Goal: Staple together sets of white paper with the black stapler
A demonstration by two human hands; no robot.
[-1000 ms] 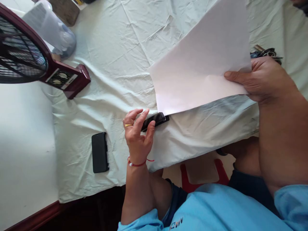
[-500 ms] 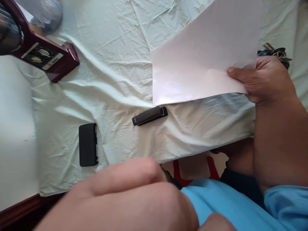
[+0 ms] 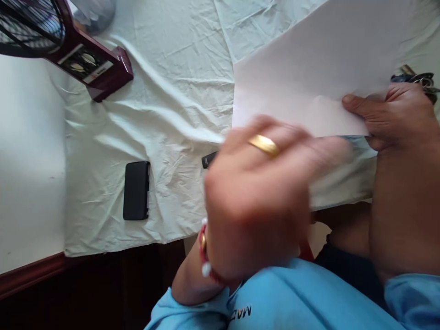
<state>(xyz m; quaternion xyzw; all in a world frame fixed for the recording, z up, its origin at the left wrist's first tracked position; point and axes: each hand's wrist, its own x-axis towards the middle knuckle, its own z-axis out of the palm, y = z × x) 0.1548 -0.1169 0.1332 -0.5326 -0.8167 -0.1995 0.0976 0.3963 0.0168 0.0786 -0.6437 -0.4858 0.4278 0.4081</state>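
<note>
My right hand (image 3: 395, 114) pinches the right edge of a white sheet of paper (image 3: 309, 78), thumb on top, holding it tilted above the cloth. My left hand (image 3: 261, 192), with a gold ring and a red bead bracelet, is raised close to the camera and smeared by motion; its fingers stretch toward the paper's lower edge and hold nothing I can make out. Only the left tip of a black stapler (image 3: 208, 160) shows on the cloth, the remainder hidden behind my left hand.
A black phone (image 3: 136, 190) lies on the wrinkled white cloth (image 3: 165, 114) near the table's front edge. A maroon electric swatter (image 3: 92, 68) lies at the upper left. Keys (image 3: 417, 80) sit behind my right hand. A red stool shows below the table.
My left hand left the stapler, swung close past the camera and now reaches toward the paper. The paper stays in my right hand. The camera view shifted slightly.
</note>
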